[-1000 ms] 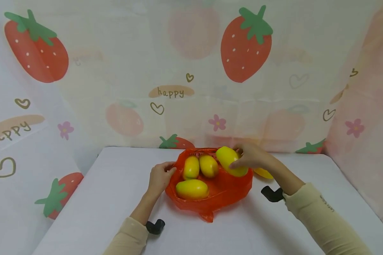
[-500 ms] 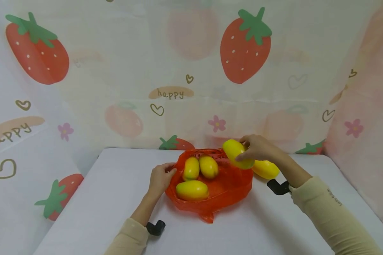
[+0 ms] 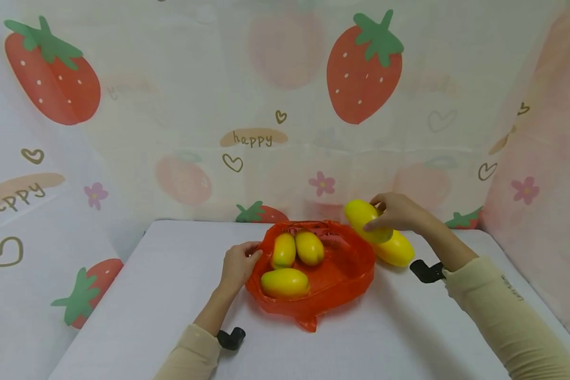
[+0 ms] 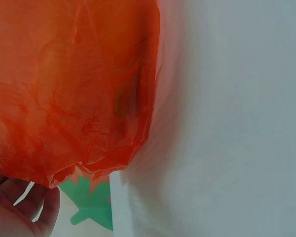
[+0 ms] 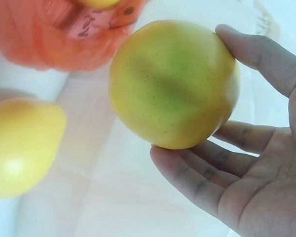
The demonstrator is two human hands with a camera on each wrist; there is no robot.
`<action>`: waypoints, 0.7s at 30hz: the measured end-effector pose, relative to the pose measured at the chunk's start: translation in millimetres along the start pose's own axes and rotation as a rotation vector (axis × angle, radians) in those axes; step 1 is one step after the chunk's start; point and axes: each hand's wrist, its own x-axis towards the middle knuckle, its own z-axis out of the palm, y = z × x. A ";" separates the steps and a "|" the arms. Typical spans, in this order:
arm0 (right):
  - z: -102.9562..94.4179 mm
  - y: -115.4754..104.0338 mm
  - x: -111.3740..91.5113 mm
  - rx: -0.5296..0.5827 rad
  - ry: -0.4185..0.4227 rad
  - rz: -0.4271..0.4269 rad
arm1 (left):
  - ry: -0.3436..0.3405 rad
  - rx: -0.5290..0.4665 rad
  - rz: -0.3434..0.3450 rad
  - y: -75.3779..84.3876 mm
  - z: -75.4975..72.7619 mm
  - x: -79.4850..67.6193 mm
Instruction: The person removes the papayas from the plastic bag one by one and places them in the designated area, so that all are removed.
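Note:
A red plastic bag (image 3: 334,295) stands spread open on the white table, with three yellow mangoes (image 3: 285,283) inside at its left half. My left hand (image 3: 237,265) holds the bag's left rim between thumb and fingers; in the left wrist view the bag's side covers part of those fingers. Raised just past the bag's right rim, my right hand (image 3: 401,212) grips another mango (image 3: 359,215) by its side. The right wrist view shows its greenish end (image 5: 172,84) between thumb and fingers. One more mango (image 3: 400,250) lies on the table below that hand, partly hidden by the held one.
The white table (image 3: 180,316) extends around the bag to both sides and the front. A strawberry-print cloth (image 3: 266,95) hangs behind and at the sides. A black wrist mount (image 3: 426,271) sticks out from the right arm, another (image 3: 231,338) from the left.
My right hand has lifted the mango up out of the bag's right side and carried it rightward over the rim. The left hand has stayed at the left rim.

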 end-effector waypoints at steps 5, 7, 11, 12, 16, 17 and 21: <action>-3.9 7.1 -1.3 0.000 0.000 0.006 | 0.013 0.004 0.010 0.3 0.0 0.5; -5.4 10.1 -2.3 -0.009 0.001 0.006 | 0.014 0.000 0.011 1.3 -0.5 0.7; -8.0 16.7 -4.6 -0.024 0.002 0.009 | 0.010 -0.004 0.007 2.5 -1.5 0.4; -8.7 18.2 -5.3 -0.023 0.000 0.010 | 0.009 -0.004 0.005 2.4 -1.8 0.1; -11.8 24.0 -7.7 -0.022 -0.003 0.009 | 0.012 -0.002 0.008 2.2 -2.7 -1.4; -12.5 25.6 -8.0 -0.023 -0.002 0.009 | 0.013 -0.002 0.009 2.3 -2.9 -1.7; -15.9 31.5 -8.1 -0.037 0.000 0.007 | 0.010 -0.009 0.009 2.6 -3.4 -2.1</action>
